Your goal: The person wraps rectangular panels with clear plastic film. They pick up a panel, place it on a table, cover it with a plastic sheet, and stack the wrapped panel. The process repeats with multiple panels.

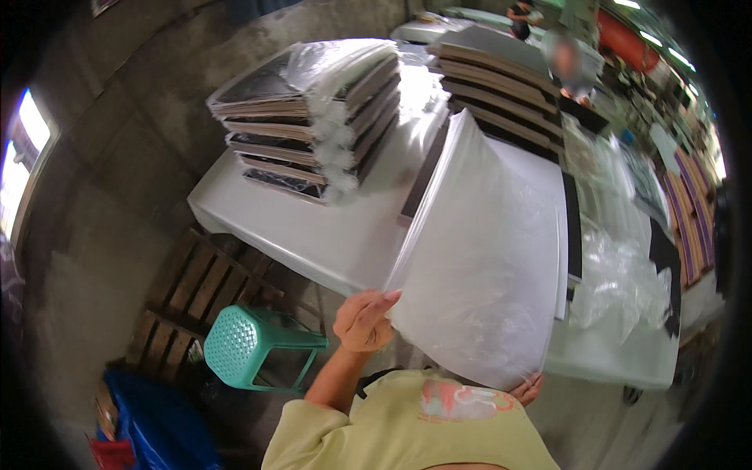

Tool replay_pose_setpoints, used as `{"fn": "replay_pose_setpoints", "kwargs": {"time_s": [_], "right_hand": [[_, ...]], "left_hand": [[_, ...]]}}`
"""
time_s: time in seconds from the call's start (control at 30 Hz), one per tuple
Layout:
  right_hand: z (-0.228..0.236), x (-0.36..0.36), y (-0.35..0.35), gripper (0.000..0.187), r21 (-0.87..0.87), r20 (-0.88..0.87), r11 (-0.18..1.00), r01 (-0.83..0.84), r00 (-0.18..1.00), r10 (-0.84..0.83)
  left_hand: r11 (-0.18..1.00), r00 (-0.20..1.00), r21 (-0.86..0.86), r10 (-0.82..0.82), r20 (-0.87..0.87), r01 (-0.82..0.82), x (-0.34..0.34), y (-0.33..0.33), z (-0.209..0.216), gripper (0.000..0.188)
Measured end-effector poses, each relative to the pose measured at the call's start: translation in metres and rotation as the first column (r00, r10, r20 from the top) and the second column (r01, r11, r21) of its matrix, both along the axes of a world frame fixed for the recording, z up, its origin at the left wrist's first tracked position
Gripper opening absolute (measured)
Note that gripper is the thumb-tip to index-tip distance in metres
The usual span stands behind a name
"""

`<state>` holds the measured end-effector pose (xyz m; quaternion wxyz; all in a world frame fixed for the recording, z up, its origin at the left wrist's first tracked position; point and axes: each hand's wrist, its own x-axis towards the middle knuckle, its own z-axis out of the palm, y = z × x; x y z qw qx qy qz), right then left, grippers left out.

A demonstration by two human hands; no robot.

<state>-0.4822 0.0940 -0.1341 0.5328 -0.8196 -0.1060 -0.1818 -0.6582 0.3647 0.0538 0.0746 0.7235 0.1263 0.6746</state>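
Observation:
My left hand (pixel 365 320) is closed, pinching the near left edge of a large translucent white plastic sheet (pixel 478 258). The sheet rises from the table in a billow, and its left edge shows several thin layers. I cannot tell whether it is a bag or loose film. At the sheet's near right corner, close to my body, my right hand (pixel 529 388) has its fingers curled on the edge; part of it is hidden by the plastic and my shirt. Dark flat boards (pixel 574 227) show from beneath the sheet on the right.
Plastic-wrapped stacks of dark boards (pixel 313 117) stand on the white table (pixel 313 227) to the left. Unwrapped boards (pixel 501 86) are piled behind. Crumpled clear plastic (pixel 619 274) lies right. A green stool (pixel 251 345) and wooden pallet (pixel 184 294) are low left. A person (pixel 572 66) is beyond.

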Motion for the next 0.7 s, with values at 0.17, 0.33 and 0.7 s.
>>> {"fn": "replay_pose_setpoints", "kwargs": {"time_s": [0.17,0.33,0.7], "right_hand": [[0.042,0.030,0.098,0.039,0.405,-0.134,0.893,-0.194,0.954,0.268],[0.135,0.066,0.273,0.037,0.665,-0.030,0.624,-0.410,0.821,0.570],[0.279,-0.002,0.606,0.027,-0.108,0.482,0.862,-0.496,0.732,0.481]], "left_hand": [[0.932,0.971,0.274,0.232,0.059,-0.239,-0.001,0.054,0.072,0.030],[0.823,0.852,0.255,0.437,0.288,-0.508,-0.020,0.199,0.122,0.024],[0.747,0.659,-0.327,0.664,0.353,-0.579,-0.127,0.518,0.144,0.021]]}}
